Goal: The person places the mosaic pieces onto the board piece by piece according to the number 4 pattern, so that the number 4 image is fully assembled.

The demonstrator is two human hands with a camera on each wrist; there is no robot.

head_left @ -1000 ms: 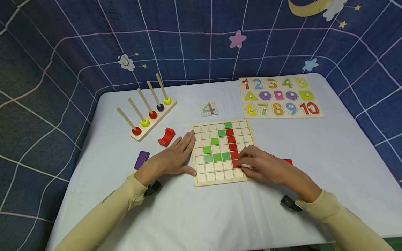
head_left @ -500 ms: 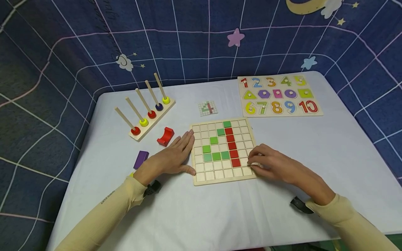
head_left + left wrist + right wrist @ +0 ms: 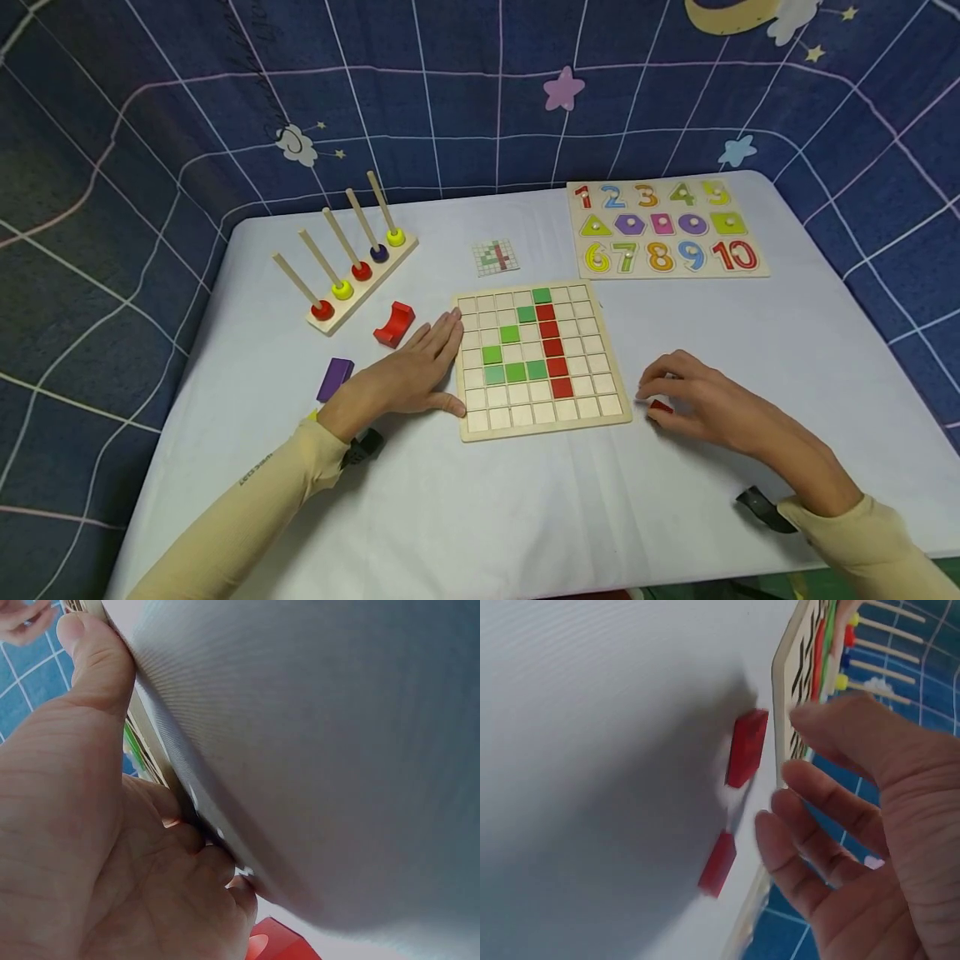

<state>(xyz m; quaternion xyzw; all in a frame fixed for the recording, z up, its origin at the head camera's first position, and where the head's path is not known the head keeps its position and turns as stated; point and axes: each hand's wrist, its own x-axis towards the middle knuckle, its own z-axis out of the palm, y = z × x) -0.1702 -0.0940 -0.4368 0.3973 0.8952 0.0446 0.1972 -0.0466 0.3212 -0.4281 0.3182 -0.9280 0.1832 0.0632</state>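
The wooden grid board [image 3: 547, 429] lies mid-table, with green tiles [image 3: 515, 372] in a slanting line and a row, and a column of red tiles [image 3: 551, 347]. My left hand [image 3: 408, 375] rests along the board's left edge, fingers straight and thumb [image 3: 101, 656] at its side. Right of the board, my right hand [image 3: 697, 400] hovers low over the table with fingers parted and nothing between them. Below it lie two loose red tiles, one nearer the board [image 3: 747, 748] and one farther off [image 3: 718, 864]; the hand mostly hides them in the head view.
A small pattern card [image 3: 496, 257] lies behind the board. A number puzzle [image 3: 675, 277] is at back right. The peg stacker [image 3: 363, 287] with coloured rings stands at back left. A red curved block [image 3: 395, 325] and a purple block [image 3: 335, 380] lie near my left hand.
My right hand has left the lower end of the red column and moved right, off the board, to the loose red tiles. My left hand has stayed at the board's edge.
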